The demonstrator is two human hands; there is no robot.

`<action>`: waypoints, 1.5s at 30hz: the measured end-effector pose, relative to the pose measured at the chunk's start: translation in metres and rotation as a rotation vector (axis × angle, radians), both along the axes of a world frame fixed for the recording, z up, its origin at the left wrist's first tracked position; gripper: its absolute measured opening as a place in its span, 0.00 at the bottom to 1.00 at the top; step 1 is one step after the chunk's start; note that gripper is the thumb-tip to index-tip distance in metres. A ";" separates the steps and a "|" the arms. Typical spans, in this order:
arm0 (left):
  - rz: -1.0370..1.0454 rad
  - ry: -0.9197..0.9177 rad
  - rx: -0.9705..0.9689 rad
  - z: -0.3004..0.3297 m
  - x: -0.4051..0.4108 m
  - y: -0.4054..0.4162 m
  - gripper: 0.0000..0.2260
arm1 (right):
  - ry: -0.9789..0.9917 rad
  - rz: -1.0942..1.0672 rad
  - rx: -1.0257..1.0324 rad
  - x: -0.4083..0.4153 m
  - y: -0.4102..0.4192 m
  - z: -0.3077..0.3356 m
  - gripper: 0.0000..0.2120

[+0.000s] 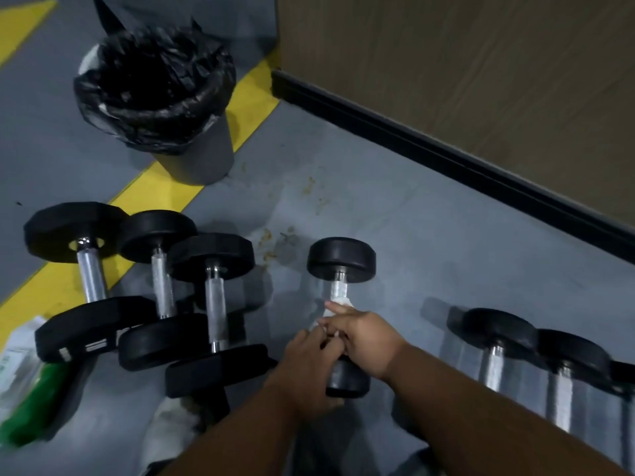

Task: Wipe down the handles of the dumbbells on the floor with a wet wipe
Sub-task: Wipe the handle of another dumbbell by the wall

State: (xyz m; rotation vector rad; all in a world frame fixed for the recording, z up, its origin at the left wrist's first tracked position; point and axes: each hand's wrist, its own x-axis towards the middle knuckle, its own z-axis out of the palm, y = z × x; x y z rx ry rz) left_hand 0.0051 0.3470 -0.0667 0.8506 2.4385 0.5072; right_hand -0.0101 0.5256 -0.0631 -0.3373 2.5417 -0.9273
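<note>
Two bare forearms reach in from the bottom edge, both hands meeting on one dumbbell's handle.

The right hand (366,338) wraps a white wet wipe (338,304) around the handle, fingers closed on it; the left hand (311,362) grips just below, curled around the same bar. This dumbbell (342,261) lies on the grey floor (395,235), long axis running away from the camera, far head clear, near head partly hidden under the wrists. Three more dumbbells (213,304) lie close together to the left, handles pointing the same way; others (498,355) on the right are blurred and cut off by the frame. A bin with a black liner (154,97) stands beyond, on a yellow stripe (161,187). A green-and-white packet (20,389) at the left edge is too blurred to read.
</note>
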 end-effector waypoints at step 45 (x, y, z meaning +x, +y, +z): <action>0.063 0.011 -0.066 0.005 0.002 -0.020 0.38 | 0.289 0.565 -0.088 -0.035 0.023 -0.024 0.16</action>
